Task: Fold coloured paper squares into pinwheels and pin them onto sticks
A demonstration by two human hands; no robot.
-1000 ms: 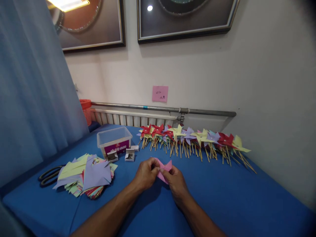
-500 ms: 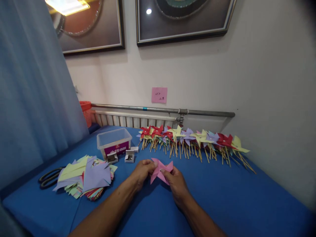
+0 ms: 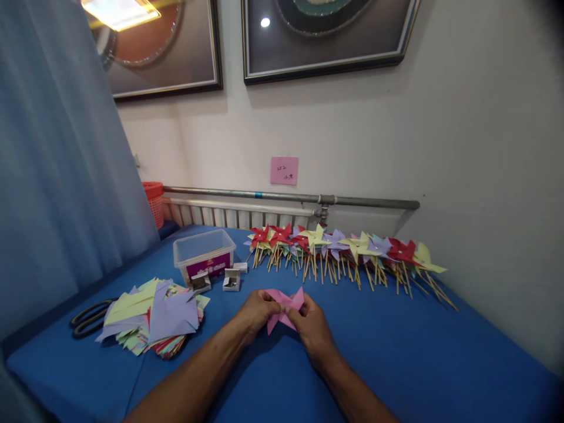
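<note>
A pink paper pinwheel (image 3: 286, 301) is held just above the blue table between both hands, its pointed blades spread out. My left hand (image 3: 256, 312) grips it from the left, the thumb near its centre. My right hand (image 3: 314, 326) pinches it from the right, its thumb also close to the middle. The thumbs cover the centre, so the pin there is hidden. No stick shows on this pinwheel. Beyond the hands stand two small open white boxes, one (image 3: 231, 281) with small dark things inside and another (image 3: 201, 283) to its left.
A pile of coloured paper pieces (image 3: 171, 314) lies left, beside black-handled scissors (image 3: 90, 317). Behind the boxes stands a clear plastic tub (image 3: 205, 249). Finished-looking pinwheels on sticks (image 3: 335, 244) line the back right, below a metal pipe (image 3: 282, 197). A blue curtain (image 3: 66, 153) hangs left.
The pink pinwheel has turned slightly in my hands. My left thumb has moved in to its centre, where the pin showed before.
</note>
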